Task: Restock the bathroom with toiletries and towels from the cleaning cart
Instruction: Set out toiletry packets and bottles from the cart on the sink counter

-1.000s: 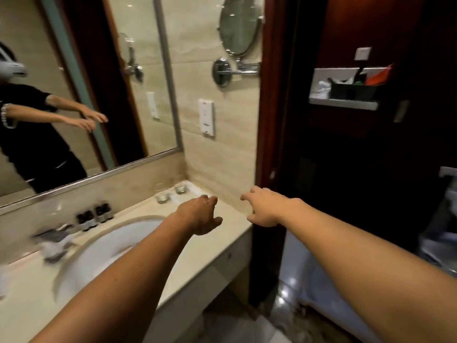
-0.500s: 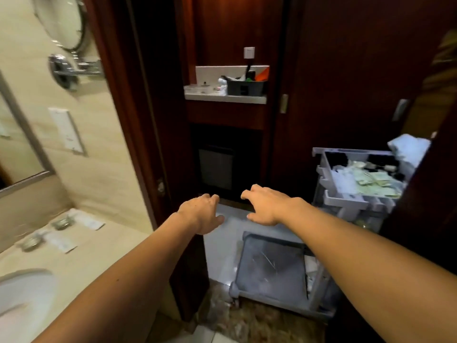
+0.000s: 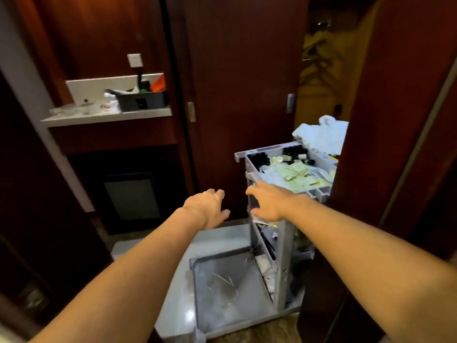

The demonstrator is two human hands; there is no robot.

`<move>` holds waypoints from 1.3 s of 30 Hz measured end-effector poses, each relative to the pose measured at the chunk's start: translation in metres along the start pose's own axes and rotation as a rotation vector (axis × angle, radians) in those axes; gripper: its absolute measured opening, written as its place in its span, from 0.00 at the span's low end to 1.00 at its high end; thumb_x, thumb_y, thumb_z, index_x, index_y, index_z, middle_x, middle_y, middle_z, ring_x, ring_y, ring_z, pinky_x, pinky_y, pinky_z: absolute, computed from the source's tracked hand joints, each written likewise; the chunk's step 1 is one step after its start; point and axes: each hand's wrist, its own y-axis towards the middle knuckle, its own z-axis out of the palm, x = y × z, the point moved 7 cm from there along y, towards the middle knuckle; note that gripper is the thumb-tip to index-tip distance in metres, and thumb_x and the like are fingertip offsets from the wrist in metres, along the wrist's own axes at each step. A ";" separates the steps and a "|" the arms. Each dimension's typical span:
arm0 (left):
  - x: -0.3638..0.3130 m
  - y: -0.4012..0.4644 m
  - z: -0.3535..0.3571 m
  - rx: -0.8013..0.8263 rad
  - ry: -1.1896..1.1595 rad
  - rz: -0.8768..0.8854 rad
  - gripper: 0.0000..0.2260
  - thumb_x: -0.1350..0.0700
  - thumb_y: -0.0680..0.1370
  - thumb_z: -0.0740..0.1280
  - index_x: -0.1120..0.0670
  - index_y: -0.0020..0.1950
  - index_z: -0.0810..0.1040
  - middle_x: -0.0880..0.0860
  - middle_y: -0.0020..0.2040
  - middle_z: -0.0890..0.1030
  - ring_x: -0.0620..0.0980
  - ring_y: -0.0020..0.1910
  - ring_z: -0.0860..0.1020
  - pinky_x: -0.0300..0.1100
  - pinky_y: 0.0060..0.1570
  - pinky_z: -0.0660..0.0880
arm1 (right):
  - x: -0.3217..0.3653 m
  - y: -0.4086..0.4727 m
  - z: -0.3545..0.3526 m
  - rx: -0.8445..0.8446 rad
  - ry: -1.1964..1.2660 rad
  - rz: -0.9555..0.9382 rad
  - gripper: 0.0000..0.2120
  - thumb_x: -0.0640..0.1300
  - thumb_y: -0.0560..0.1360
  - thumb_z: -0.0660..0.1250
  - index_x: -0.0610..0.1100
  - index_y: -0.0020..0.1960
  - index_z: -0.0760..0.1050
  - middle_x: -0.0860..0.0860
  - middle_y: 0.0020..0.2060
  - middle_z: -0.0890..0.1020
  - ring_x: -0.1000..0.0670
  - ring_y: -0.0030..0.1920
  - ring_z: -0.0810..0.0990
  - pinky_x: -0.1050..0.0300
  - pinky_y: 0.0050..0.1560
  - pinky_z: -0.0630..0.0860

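A grey cleaning cart stands in the doorway, right of centre. Its top tray holds small dark bottles at the back and pale green sachets in front. White towels are piled behind the tray. My right hand is stretched out in front of the tray's near left corner, fingers loosely bent, holding nothing. My left hand hovers left of the cart, fingers relaxed and empty. Lower cart shelves hold items too dim to name.
Dark wood panels and a door frame close in on the right. A white shelf at the left carries a dark box and glassware, with a black cabinet below it. The cart's flat grey base lies low in front of me.
The view has swung right, away from the sink counter and mirror, to face the cart in the doorway. Both hands stay outstretched and empty; the right hand now overlaps the cart's tray corner.
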 end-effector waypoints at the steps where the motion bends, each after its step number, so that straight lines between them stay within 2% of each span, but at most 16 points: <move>1: -0.003 0.013 0.000 -0.003 0.008 0.035 0.25 0.42 0.81 0.60 0.52 0.74 0.64 0.55 0.68 0.71 0.58 0.63 0.75 0.52 0.58 0.74 | -0.008 0.004 0.001 -0.002 0.012 0.029 0.25 0.50 0.79 0.65 0.50 0.74 0.62 0.47 0.67 0.67 0.41 0.63 0.73 0.43 0.58 0.75; 5: -0.018 0.051 0.008 0.014 0.015 0.145 0.24 0.41 0.81 0.59 0.53 0.72 0.65 0.55 0.66 0.71 0.60 0.62 0.76 0.53 0.57 0.74 | -0.037 0.013 0.012 0.012 0.033 0.126 0.22 0.51 0.79 0.65 0.51 0.71 0.65 0.48 0.62 0.68 0.41 0.60 0.74 0.46 0.54 0.74; 8: -0.028 0.078 0.017 0.034 0.002 0.218 0.23 0.41 0.81 0.59 0.53 0.71 0.66 0.55 0.65 0.72 0.59 0.60 0.76 0.54 0.57 0.75 | -0.062 0.024 0.014 0.028 0.034 0.201 0.25 0.52 0.79 0.65 0.52 0.74 0.63 0.48 0.63 0.68 0.41 0.59 0.74 0.47 0.54 0.74; 11: -0.035 0.110 0.021 0.028 -0.010 0.262 0.23 0.41 0.81 0.59 0.53 0.71 0.66 0.55 0.65 0.72 0.58 0.61 0.75 0.53 0.57 0.74 | -0.088 0.041 0.016 0.044 0.039 0.256 0.23 0.52 0.80 0.64 0.50 0.72 0.65 0.48 0.64 0.68 0.42 0.58 0.74 0.47 0.54 0.73; 14: -0.044 0.145 0.024 0.036 -0.014 0.294 0.24 0.42 0.81 0.59 0.53 0.73 0.65 0.55 0.67 0.71 0.58 0.63 0.74 0.52 0.57 0.73 | -0.115 0.060 0.023 0.069 0.031 0.291 0.22 0.52 0.80 0.63 0.50 0.73 0.65 0.48 0.66 0.67 0.41 0.61 0.74 0.46 0.58 0.74; 19: -0.064 0.211 0.026 0.058 0.004 0.345 0.23 0.43 0.81 0.59 0.53 0.72 0.66 0.55 0.70 0.70 0.59 0.65 0.73 0.55 0.61 0.74 | -0.163 0.101 0.026 0.071 0.037 0.356 0.22 0.52 0.81 0.62 0.49 0.73 0.66 0.48 0.67 0.67 0.41 0.63 0.73 0.48 0.56 0.73; 22: -0.073 0.254 0.025 0.068 0.007 0.364 0.24 0.43 0.82 0.59 0.53 0.73 0.65 0.55 0.70 0.70 0.59 0.65 0.73 0.54 0.61 0.73 | -0.188 0.129 0.029 0.080 0.048 0.380 0.21 0.52 0.80 0.62 0.49 0.72 0.67 0.48 0.67 0.68 0.42 0.63 0.73 0.49 0.56 0.73; 29: -0.089 0.321 0.044 0.091 -0.004 0.392 0.23 0.45 0.82 0.59 0.56 0.72 0.67 0.56 0.69 0.72 0.58 0.64 0.73 0.53 0.62 0.73 | -0.225 0.171 0.049 0.120 0.084 0.388 0.20 0.51 0.80 0.63 0.47 0.69 0.70 0.47 0.65 0.71 0.43 0.63 0.73 0.51 0.57 0.74; 33: -0.095 0.342 0.061 0.129 0.015 0.413 0.23 0.45 0.82 0.59 0.56 0.73 0.67 0.56 0.70 0.70 0.58 0.66 0.71 0.55 0.64 0.72 | -0.237 0.179 0.065 0.184 0.117 0.399 0.19 0.50 0.80 0.63 0.46 0.69 0.71 0.46 0.64 0.73 0.43 0.60 0.75 0.54 0.53 0.72; 39: -0.107 0.372 0.074 0.171 0.029 0.486 0.23 0.46 0.83 0.58 0.54 0.75 0.65 0.56 0.72 0.69 0.59 0.68 0.70 0.52 0.65 0.70 | -0.253 0.190 0.076 0.202 0.176 0.492 0.15 0.49 0.80 0.64 0.45 0.64 0.73 0.45 0.60 0.76 0.44 0.57 0.77 0.49 0.58 0.76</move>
